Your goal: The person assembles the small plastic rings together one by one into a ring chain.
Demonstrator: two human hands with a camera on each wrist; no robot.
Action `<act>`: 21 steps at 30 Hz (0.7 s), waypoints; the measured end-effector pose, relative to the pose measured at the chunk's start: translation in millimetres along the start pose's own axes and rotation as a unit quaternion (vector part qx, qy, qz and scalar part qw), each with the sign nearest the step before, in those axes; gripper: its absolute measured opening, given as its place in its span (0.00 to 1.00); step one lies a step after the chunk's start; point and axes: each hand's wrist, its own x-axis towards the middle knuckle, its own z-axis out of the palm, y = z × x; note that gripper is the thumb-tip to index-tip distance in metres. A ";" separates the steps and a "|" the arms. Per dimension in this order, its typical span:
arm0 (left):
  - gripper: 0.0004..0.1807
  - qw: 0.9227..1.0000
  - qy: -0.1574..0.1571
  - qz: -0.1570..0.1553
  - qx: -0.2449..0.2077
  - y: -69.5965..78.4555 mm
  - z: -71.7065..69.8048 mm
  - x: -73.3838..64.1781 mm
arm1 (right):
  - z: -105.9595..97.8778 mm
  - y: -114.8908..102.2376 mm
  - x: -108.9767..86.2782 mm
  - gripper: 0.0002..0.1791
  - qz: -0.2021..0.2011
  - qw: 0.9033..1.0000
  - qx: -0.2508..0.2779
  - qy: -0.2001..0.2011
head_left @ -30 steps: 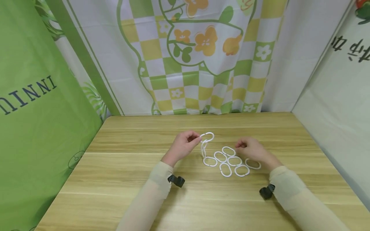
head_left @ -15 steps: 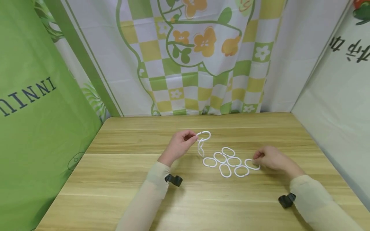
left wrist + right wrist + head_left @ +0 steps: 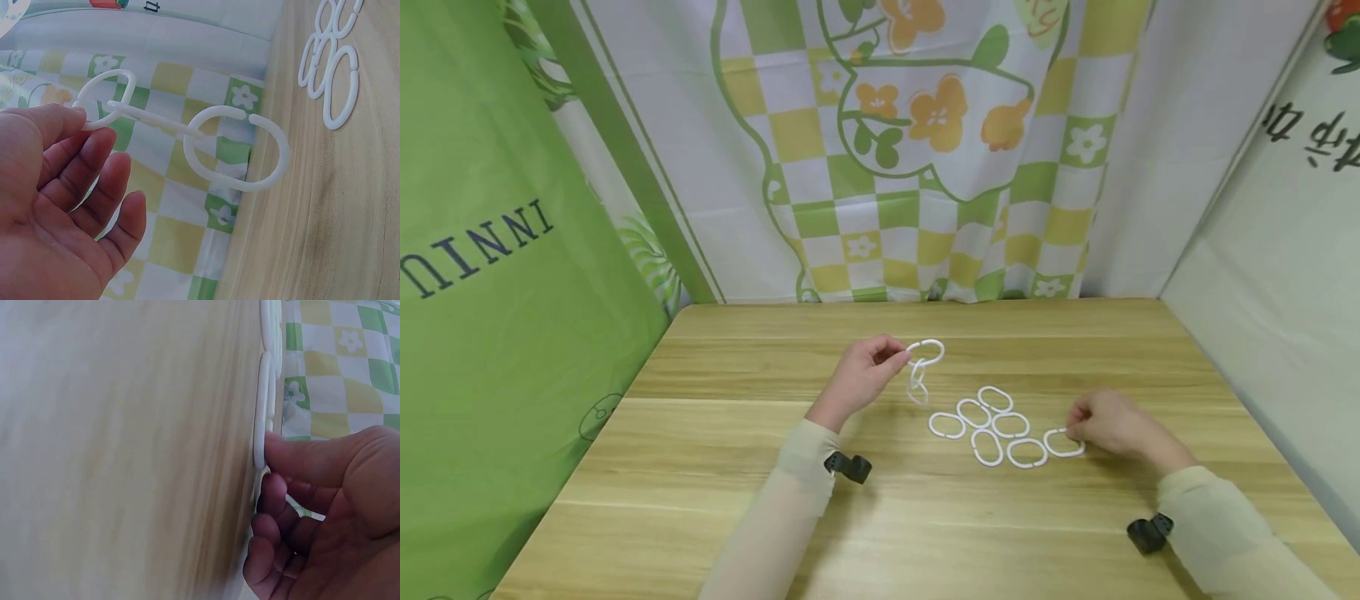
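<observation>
My left hand [image 3: 859, 379] pinches a white oval split ring [image 3: 131, 90] between thumb and fingers, above the table. From it hangs a second ring [image 3: 153, 119], and a third ring [image 3: 284, 150] with a small gap in its side is linked at the bottom. My right hand [image 3: 1116, 425] is low at the table, thumb and index finger pinching the end of the rightmost loose ring [image 3: 1063, 456]. In the right wrist view that ring [image 3: 261, 412] lies nearly edge-on beside the thumb, its far end hidden by the fingers.
Several more white oval rings [image 3: 1027, 466] lie flat in a loose cluster between the hands, left of the right hand. They rest on a wood-grain table [image 3: 925, 533]. Behind the table's back edge hangs a checked floral curtain [image 3: 910, 208]; a green cloth [image 3: 512, 375] hangs at left.
My right hand has moved right and toward me from beside the cluster's back ring to the rightmost ring, which has shifted slightly. The left hand's chain has lifted off the table, moving slightly left.
</observation>
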 end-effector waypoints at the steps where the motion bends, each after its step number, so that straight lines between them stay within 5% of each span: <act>1: 0.13 1.000 0.001 0.001 -0.003 -0.2 0.2 0.1 | 0.3 -0.4 0.5 0.06 -0.001 1.000 -0.004 0.002; 11: 0.11 1.000 0.007 0.000 -0.006 -0.6 3.3 0.6 | 2.0 -9.2 9.5 0.09 -0.004 0.997 0.036 0.071; 21: 0.12 1.000 0.002 0.019 -0.007 -2.3 8.7 1.5 | -3.5 -45.7 17.8 0.12 -0.044 0.989 0.063 0.124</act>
